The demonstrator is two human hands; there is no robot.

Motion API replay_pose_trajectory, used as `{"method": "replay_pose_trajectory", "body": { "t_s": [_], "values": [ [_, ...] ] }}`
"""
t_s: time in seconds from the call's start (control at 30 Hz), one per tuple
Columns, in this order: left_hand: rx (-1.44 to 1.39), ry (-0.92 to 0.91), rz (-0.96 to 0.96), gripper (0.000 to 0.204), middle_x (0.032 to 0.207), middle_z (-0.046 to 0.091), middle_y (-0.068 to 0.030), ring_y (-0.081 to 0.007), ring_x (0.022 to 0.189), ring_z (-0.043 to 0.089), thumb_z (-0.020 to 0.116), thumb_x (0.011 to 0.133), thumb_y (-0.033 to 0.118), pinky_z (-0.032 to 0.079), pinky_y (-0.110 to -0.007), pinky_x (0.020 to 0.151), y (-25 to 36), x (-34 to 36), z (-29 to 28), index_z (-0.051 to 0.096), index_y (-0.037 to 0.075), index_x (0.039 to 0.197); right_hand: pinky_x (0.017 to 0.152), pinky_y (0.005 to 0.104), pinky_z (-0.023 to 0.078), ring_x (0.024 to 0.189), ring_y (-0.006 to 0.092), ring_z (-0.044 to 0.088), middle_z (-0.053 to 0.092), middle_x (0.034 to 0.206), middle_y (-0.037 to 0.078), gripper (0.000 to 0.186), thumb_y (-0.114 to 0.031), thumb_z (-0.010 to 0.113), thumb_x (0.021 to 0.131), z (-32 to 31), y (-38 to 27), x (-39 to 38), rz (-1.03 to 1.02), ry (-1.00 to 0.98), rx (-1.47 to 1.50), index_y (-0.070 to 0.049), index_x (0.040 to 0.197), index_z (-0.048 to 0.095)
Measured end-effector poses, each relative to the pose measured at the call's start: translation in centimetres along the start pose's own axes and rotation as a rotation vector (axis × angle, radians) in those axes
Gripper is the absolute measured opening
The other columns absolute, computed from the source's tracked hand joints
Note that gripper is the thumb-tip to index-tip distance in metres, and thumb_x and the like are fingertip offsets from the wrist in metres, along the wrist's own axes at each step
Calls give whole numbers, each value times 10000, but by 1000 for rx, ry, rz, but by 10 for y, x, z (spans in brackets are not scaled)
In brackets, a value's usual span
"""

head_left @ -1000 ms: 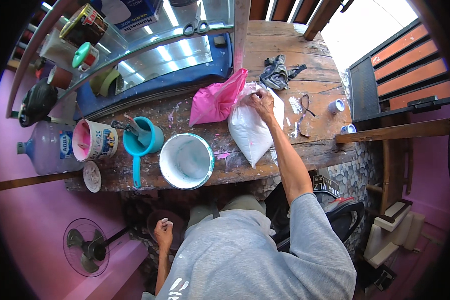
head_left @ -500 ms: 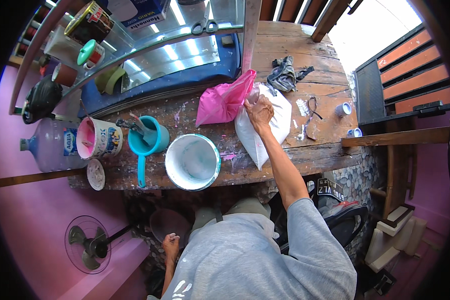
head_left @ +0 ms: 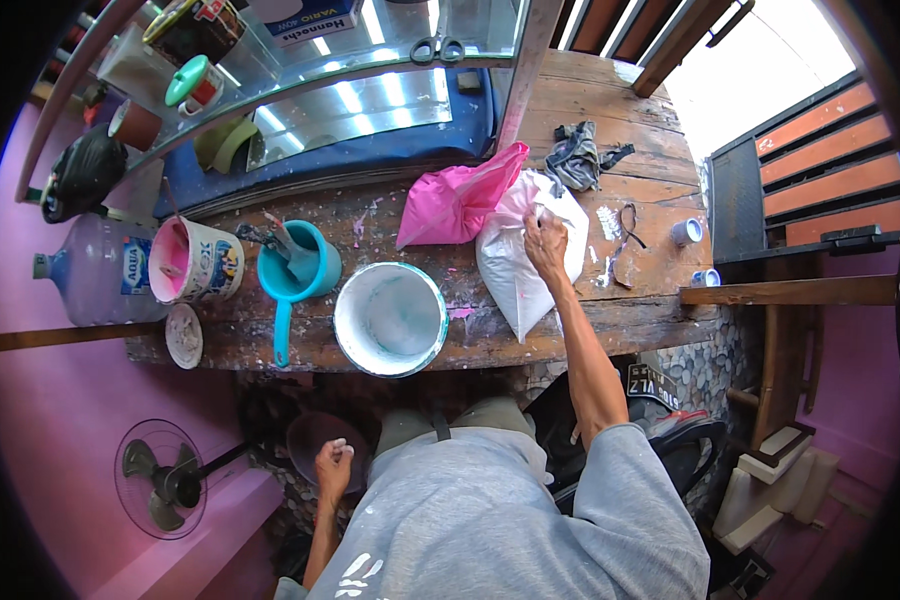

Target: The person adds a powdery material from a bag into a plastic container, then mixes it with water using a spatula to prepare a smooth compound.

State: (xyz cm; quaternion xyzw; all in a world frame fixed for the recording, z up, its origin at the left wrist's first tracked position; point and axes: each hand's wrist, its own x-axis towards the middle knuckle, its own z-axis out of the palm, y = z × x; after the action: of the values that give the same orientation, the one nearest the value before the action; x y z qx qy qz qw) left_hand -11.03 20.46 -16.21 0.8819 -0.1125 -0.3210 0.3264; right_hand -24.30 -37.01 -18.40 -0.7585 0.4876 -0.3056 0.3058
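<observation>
Found the white plastic bag (head_left: 512, 285) on the tabletop (head_left: 592, 100), touched by the right grip (head_left: 547, 244); could not tell if pinched. Saw the pink plastic bag (head_left: 445, 212) just beside it, the white bucket (head_left: 360, 330) farther left, the loosely closed left grip (head_left: 333, 468) off the tabletop.

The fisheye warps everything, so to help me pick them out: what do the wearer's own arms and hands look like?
The right hand and left hand are ungloved. A loose, short grey fabric sleeve covers the right upper arm, leaving the forearm bare; no cables or wristbands show. Whitish smudges seem to mark the left fingertips.
</observation>
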Motion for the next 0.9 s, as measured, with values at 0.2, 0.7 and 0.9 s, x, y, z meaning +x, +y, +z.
{"method": "replay_pose_trajectory", "body": {
  "t_s": [0.2, 0.7, 0.9],
  "values": [
    [-187, -382, 122, 250, 941, 670, -101, -120, 848, 642, 652, 869, 81, 520, -256, 774, 180, -11, -2, 611, -42, 1082, 592, 415, 434, 581, 304, 556, 592, 689, 206, 301, -239, 567, 911, -67, -39, -39, 62, -76, 52, 40, 809, 616],
    [381, -334, 1318, 873, 1359, 386, -256, -429, 1279, 373, 797, 646, 310, 335, -468, 1065, 420, 92, 186, 379, 95, 1382, 592, 353, 445, 616, 271, 606, 639, 736, 182, 181, -131, 609, 878, -181, -71, -140, 78, -168, 148, 42, 892, 660],
    [796, -722, 1328, 1147, 1450, 274, -275, -465, 1316, 316, 885, 465, 479, 300, -503, 1099, 411, 101, 212, 334, 120, 1405, 558, 319, 417, 575, 206, 556, 586, 669, 114, 137, -112, 636, 851, -206, -52, -159, 97, -168, 200, 22, 826, 649]
  ]
}}
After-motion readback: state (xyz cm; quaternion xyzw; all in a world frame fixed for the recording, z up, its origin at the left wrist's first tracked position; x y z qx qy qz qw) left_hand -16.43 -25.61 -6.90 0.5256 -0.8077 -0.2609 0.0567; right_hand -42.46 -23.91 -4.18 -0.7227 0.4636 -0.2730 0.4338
